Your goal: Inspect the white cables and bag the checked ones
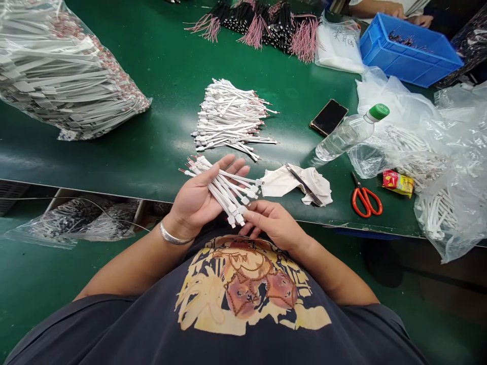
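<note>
Left hand [196, 200] palm up, holding a white cable bundle [224, 190] across the palm just above the bench edge. Left fingers [232, 165] fanned apart behind the bundle, not wrapped around it. Silver bangle [175, 234] on that wrist.

Right hand [274, 223] just below the bundle, right fingers [258, 215] loosely together, tips on the connector ends, no visible clamp.

Bench is a green-topped workbench [160, 86]. Loose pile of white cable leads [230, 119] directly ahead of the hands. Crumpled white cloth [292, 183] just right of the bundle, with a slim metal tool [304, 185] lying on it; exact tool type unclear.

Further right: orange-handled scissors [365, 200], red-and-yellow packet [397, 183], clear water bottle [346, 134] with green cap, lying down beside a smartphone [329, 116], and clear plastic bags [452, 203] holding white cables.

Far side: bunches of pink-and-black wires [262, 30], blue plastic crate [411, 50]. Large clear bag of flat white strips [57, 71] at left. Co-worker's hands [418, 20] at top right, beyond the crate.
</note>
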Action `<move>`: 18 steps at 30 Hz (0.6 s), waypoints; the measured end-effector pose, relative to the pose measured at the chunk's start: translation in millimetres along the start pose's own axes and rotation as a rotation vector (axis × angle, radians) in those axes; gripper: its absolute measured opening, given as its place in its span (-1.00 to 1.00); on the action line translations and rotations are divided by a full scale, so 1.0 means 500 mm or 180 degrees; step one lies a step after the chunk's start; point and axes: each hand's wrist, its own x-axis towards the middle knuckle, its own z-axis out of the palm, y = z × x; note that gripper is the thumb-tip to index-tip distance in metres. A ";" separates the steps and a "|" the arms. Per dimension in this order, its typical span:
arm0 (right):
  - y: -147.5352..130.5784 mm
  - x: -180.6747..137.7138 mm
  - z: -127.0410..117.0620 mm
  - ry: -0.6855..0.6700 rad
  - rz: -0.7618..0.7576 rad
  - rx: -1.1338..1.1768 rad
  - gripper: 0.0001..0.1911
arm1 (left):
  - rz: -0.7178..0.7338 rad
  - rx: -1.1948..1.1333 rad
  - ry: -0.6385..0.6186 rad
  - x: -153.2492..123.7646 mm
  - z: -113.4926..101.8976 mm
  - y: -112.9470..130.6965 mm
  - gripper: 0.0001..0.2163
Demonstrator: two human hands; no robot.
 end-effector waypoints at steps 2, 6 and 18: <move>0.000 0.001 0.000 -0.0012 0.0020 0.0019 -0.76 | -0.0029 -0.0016 0.0006 0.004 -0.003 0.001 -0.71; -0.002 0.000 0.002 0.0121 -0.0085 -0.0073 -0.75 | -0.0025 -0.0129 -0.0076 0.005 -0.013 -0.004 -0.74; 0.024 0.003 0.005 0.0121 0.0399 0.0004 -0.66 | 0.0105 -0.0530 -0.0550 -0.013 -0.031 -0.018 -0.76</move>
